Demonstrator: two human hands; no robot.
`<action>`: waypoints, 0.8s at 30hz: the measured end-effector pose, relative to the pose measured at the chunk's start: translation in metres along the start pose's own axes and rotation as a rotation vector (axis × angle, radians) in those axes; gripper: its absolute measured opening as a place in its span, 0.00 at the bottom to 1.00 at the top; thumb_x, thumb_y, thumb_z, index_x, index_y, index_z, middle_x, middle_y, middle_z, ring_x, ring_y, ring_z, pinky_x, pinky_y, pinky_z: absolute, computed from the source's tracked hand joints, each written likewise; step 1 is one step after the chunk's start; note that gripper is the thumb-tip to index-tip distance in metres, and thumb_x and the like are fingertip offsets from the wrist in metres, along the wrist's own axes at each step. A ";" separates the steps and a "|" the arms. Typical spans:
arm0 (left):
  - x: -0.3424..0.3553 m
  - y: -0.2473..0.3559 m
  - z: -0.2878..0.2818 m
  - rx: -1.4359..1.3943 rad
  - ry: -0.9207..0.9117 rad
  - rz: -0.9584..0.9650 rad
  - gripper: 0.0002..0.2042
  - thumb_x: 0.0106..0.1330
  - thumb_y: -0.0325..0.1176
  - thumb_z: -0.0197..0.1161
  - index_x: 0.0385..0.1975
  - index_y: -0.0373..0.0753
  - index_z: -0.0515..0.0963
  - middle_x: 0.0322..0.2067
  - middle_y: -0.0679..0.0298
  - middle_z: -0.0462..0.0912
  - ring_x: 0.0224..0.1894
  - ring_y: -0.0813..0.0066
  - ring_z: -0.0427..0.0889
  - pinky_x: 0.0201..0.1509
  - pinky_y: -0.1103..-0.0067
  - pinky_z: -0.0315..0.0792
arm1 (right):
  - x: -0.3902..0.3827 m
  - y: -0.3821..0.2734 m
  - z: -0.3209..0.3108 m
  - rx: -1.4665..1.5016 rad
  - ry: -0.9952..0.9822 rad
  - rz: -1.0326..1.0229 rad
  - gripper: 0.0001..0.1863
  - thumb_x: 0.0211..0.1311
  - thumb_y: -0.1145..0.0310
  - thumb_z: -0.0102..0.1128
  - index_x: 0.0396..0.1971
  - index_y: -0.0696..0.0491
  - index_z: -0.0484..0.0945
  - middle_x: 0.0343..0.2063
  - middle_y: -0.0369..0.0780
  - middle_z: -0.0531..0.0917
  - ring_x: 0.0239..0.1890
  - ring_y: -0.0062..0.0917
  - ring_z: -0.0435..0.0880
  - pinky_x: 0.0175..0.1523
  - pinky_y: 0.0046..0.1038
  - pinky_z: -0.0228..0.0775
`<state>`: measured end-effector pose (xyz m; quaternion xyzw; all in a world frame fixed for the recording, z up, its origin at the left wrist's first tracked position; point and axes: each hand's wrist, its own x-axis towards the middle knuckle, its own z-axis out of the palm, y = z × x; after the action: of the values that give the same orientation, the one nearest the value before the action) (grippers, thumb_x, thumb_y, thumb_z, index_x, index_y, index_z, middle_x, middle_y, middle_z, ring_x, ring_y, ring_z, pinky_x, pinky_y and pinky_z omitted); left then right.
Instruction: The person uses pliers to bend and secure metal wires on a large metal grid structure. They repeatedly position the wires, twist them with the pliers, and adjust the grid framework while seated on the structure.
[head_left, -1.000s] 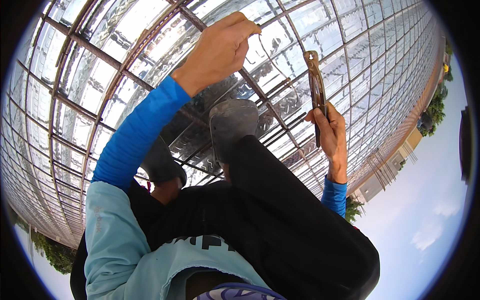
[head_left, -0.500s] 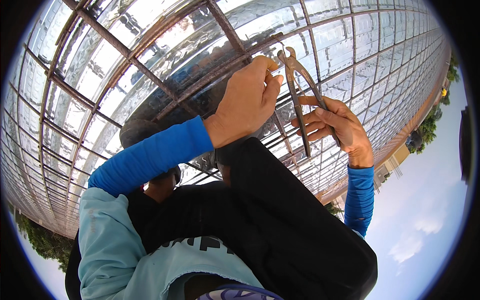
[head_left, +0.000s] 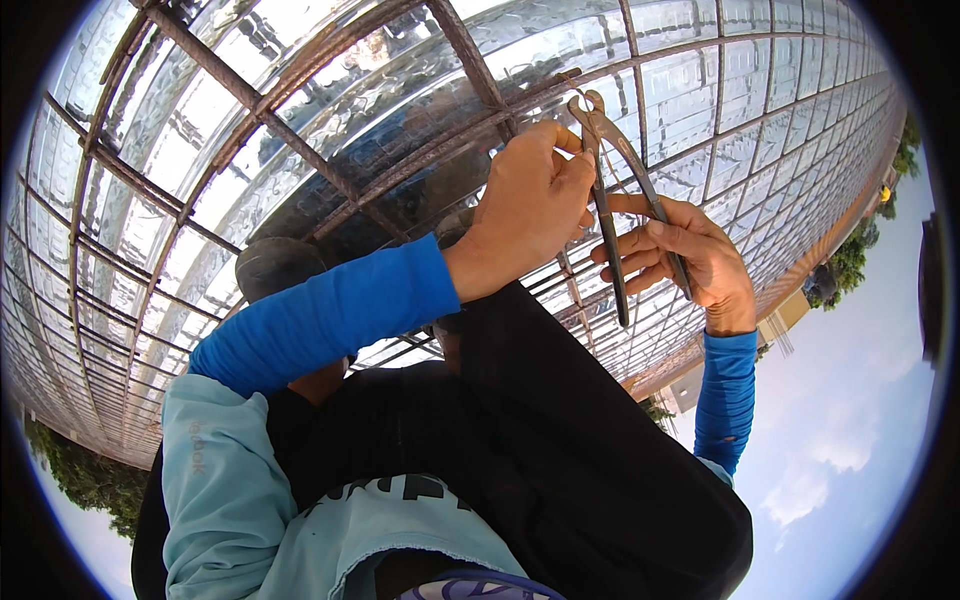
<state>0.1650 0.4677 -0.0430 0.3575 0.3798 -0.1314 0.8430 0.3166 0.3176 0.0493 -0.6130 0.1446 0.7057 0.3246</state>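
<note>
My right hand (head_left: 705,255) holds dark steel pincers (head_left: 640,170) by their two spread handles, the index finger reaching between them. The jaws point up, close to the end of a rusty steel bar (head_left: 545,92) with a bit of thin wire at it. More thin wire (head_left: 614,172) shows between the handles. My left hand (head_left: 530,195) is closed, thumb and index finger pinched right beside the pincers below the jaws. What those fingertips hold, if anything, is hidden.
A grid of rusty rebar (head_left: 330,170) spreads over shiny, silvery sheeting (head_left: 690,85) with raised ribs. My dark shoe (head_left: 278,268) rests on the bars, and my bent knees in black trousers (head_left: 600,430) are below my hands. Trees (head_left: 850,265) and a pale building stand beyond the edge.
Both hands and the pincers sit slightly farther right and lower in the view. My left fingertips have come up against the pincers, where a small gap showed before.
</note>
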 end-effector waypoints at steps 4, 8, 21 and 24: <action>0.003 -0.002 -0.004 -0.067 -0.051 -0.024 0.18 0.79 0.40 0.52 0.49 0.26 0.73 0.33 0.51 0.83 0.27 0.68 0.88 0.25 0.79 0.80 | 0.002 -0.001 -0.001 -0.026 -0.010 -0.009 0.31 0.73 0.60 0.56 0.66 0.68 0.69 0.44 0.60 0.87 0.41 0.45 0.92 0.43 0.41 0.89; 0.005 0.001 -0.005 -0.071 -0.059 -0.036 0.22 0.81 0.47 0.50 0.48 0.27 0.73 0.33 0.51 0.83 0.27 0.68 0.88 0.24 0.80 0.80 | 0.003 -0.003 -0.001 -0.063 0.020 -0.001 0.30 0.74 0.60 0.55 0.66 0.67 0.69 0.42 0.58 0.87 0.40 0.43 0.92 0.44 0.40 0.89; 0.004 0.004 0.001 -0.086 -0.016 -0.019 0.26 0.80 0.51 0.51 0.43 0.25 0.74 0.26 0.54 0.82 0.22 0.71 0.86 0.21 0.79 0.78 | -0.002 -0.005 0.007 -0.120 0.102 0.032 0.25 0.77 0.65 0.51 0.67 0.64 0.70 0.35 0.49 0.88 0.35 0.31 0.91 0.39 0.28 0.88; 0.004 0.004 0.000 -0.076 -0.041 -0.033 0.27 0.80 0.52 0.50 0.47 0.25 0.74 0.29 0.52 0.82 0.25 0.69 0.87 0.23 0.79 0.80 | -0.002 -0.001 0.007 -0.141 0.138 0.037 0.25 0.77 0.65 0.52 0.67 0.63 0.71 0.32 0.45 0.87 0.33 0.27 0.90 0.38 0.27 0.88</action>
<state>0.1692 0.4707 -0.0443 0.3160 0.3729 -0.1381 0.8614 0.3119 0.3224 0.0530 -0.6786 0.1276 0.6762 0.2569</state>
